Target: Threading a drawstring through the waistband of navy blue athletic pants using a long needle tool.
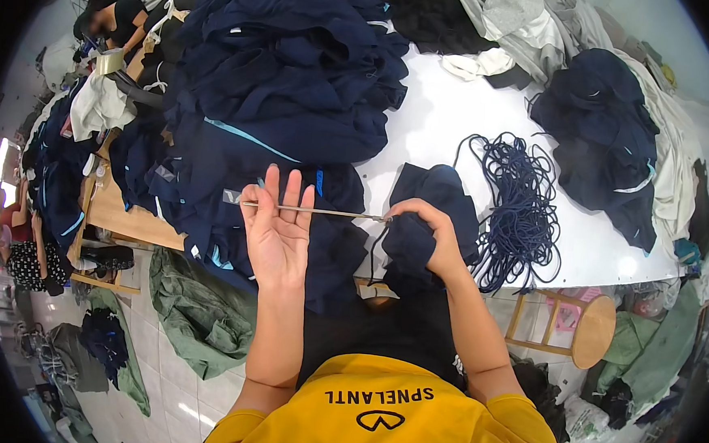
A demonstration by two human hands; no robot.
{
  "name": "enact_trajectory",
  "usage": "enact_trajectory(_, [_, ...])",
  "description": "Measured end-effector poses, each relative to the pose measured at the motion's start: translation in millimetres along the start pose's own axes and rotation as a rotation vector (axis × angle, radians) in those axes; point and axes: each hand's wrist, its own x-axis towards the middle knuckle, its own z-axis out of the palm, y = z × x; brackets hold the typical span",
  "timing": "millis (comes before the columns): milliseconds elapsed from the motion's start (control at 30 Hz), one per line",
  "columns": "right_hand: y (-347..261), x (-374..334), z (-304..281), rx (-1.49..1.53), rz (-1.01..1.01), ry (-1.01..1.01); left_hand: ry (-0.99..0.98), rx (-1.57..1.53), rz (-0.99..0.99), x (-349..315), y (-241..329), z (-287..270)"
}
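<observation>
Left hand: turned palm up, fingers stretched out, the thumb folded in to grip a thin rod that crosses the fingers.
Rod: runs from the left hand across the gap to the right fingertips; whether its far end is inside the cloth there is hidden.
Right hand: curled closed around a bunched piece of navy cloth, thumb and forefinger at the rod's end.
Navy cloth: under and in the right hand, with more dark fabric just beyond it.
Dark cord: a short length hanging just left of the held cloth, between the hands.
Cord bundle: a loose tangle of navy cord right of the right hand, on the white table.
Clothes pile: a large navy heap beyond the left hand, with a light blue strip on its near side.
Second heap: navy garments farther right, past the cord bundle.
Stool: round and wooden, well to the right of the right hand, below the table edge.
Floor: green cloth left of the left forearm.
</observation>
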Motion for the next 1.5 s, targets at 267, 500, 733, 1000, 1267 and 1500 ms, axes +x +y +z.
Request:
enact_trajectory(267, [-4.8,1.9,-1.3,0.048,0.041,0.038,0.032,0.078,-0.157,-8.6,-28.1,6.3])
enact_trajectory(500, [5.7,-8.1,-3.8,-0.015,-0.017,0.042,0.069,0.071,-0.032,7.1,-21.3,-5.3])
enact_trajectory(733, [6.3,-6.0,4.6,0.016,-0.04,0.009,0.072,0.085,-0.053,1.3,-35.8,-7.8])
enact_trajectory(1000, [0.2,-5.9,3.0,-0.271,-0.098,-0.023,0.02,-0.028,0.026,8.0,-34.2,-12.1])
enact_trajectory(1267, [-13.3,-2.2,-1.2,-0.242,-0.176,0.098,0.036,0.055,0.061,-2.2,-32.3,-6.4])
enact_trajectory(1500, [-12.9,-8.9,-0.2,-0.282,-0.118,0.088,0.029,0.107,0.085,-14.2,-37.7,3.8])
